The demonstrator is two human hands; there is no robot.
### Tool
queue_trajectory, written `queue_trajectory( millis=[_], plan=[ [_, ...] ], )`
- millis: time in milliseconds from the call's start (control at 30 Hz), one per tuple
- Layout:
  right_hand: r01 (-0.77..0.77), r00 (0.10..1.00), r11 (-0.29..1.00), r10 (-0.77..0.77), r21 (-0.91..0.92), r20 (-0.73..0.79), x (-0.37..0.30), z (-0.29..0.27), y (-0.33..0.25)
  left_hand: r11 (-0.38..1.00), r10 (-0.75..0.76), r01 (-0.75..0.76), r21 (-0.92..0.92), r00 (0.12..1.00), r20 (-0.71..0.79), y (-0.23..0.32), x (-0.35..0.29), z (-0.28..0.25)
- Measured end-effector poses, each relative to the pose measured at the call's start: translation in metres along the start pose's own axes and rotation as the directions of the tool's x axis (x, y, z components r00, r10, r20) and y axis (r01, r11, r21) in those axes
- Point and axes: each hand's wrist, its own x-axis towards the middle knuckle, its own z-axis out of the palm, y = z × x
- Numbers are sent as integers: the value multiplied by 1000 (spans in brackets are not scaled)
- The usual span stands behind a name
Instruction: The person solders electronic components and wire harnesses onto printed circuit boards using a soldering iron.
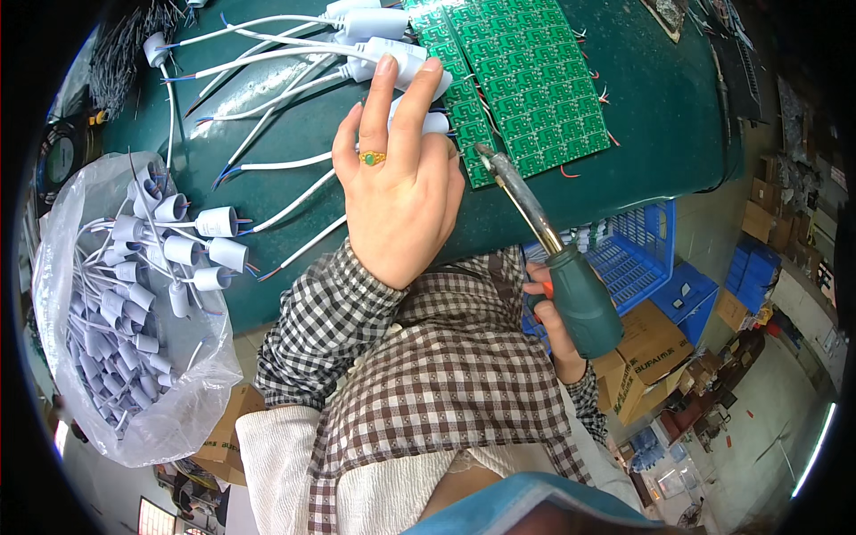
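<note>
My right hand point(559, 334) grips the green handle of a soldering iron point(584, 303), partly hidden behind it. The iron's metal shaft slants up to the left, its tip at the lower left corner of a green circuit board panel point(535, 80). My left hand point(401, 187), with a ring on one finger, reaches over a white lamp holder point(434, 122) beside the board's left edge. Two fingers stretch over other white lamp holders point(397, 55); the thumb and index finger are bent and mostly hidden. White cables with stripped, coloured ends run leftward from the holders.
A clear plastic bag point(201, 374) full of white lamp holders stands at the left edge of the green table point(664, 134). Below the table's right side are a blue crate point(655, 236) and cardboard boxes point(655, 343). A bundle of dark wires point(134, 58) lies at the far left.
</note>
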Motion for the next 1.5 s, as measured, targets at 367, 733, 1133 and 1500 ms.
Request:
queue_trajectory(
  millis=[367, 733, 1133, 1500],
  plan=[
    [84, 996, 995, -82, -48, 41, 1, -3, 2, 1000, 6, -6, 4, 1000, -18, 0, -1, 2],
    [37, 997, 996, -32, -78, 70, 2, -4, 2, 1000, -13, 13, 0, 1000, -29, 0, -2, 4],
    [44, 997, 993, -36, -113, 73, 1, -3, 6, 1000, -10, 10, -6, 1000, -27, -1, -4, 6],
    [42, 996, 989, -31, -140, 80, 1, -4, 3, 1000, -12, 12, -7, 1000, -6, 0, -2, 4]
  ],
)
